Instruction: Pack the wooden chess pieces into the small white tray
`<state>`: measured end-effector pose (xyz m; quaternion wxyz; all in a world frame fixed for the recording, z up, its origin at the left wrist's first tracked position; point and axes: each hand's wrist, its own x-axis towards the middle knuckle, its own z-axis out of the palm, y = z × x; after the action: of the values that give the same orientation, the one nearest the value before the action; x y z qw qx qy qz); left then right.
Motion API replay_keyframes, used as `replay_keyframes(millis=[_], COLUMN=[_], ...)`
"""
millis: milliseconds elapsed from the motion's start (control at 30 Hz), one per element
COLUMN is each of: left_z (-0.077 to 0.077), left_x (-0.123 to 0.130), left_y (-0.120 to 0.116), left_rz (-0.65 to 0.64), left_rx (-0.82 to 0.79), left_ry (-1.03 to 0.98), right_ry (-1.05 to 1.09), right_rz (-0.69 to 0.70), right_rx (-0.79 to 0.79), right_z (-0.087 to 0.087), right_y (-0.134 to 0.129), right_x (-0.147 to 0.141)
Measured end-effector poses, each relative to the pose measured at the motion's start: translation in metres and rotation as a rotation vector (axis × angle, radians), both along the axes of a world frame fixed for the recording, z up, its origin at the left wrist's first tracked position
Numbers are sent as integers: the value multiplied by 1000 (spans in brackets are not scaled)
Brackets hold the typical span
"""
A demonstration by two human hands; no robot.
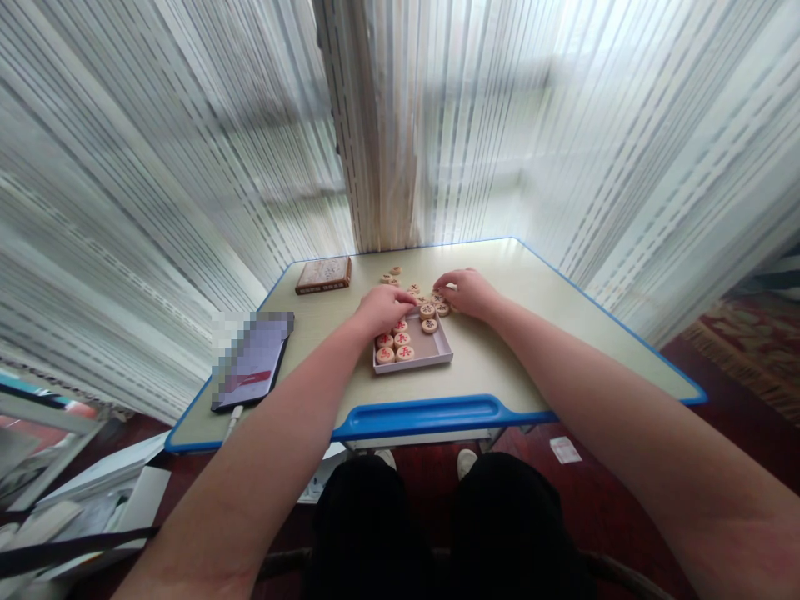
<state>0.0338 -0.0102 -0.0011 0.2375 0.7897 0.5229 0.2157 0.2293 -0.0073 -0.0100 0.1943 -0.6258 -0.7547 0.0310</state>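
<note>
A shallow open box [413, 364] on the table holds several round wooden pieces with red characters [405, 353] on its left side. Two pieces with dark characters [428, 326] are at its right side, one near the far edge. My left hand [384, 308] reaches over the box's far left corner, its fingers close together; what they hold, if anything, is hidden. Beyond the box lie several loose pieces [413, 288]. My right hand [467, 292] is at the right of these, fingers curled down on a dark-marked piece [437, 297].
A patterned box lid [323, 274] lies at the table's back left. A tablet [253, 362] and a white stick-like item [233, 422] are on the left. The blue-edged table [562, 333] has a tray groove in front. Curtains hang behind.
</note>
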Motion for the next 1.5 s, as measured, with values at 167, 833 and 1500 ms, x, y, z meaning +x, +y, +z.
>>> replay_keyframes(millis=[167,833,1500], left_z=[2,9,12], left_x=[0,-21,-47], left_y=[-2,7,12], left_rz=[9,161,244], left_rx=[-6,56,37], left_ry=[-8,-147,479], right_ry=[-3,-59,189], right_rz=[17,92,232], right_rx=[50,-456,-735], right_z=[5,63,49], right_y=[-4,-56,-57], right_x=[-1,-9,-22])
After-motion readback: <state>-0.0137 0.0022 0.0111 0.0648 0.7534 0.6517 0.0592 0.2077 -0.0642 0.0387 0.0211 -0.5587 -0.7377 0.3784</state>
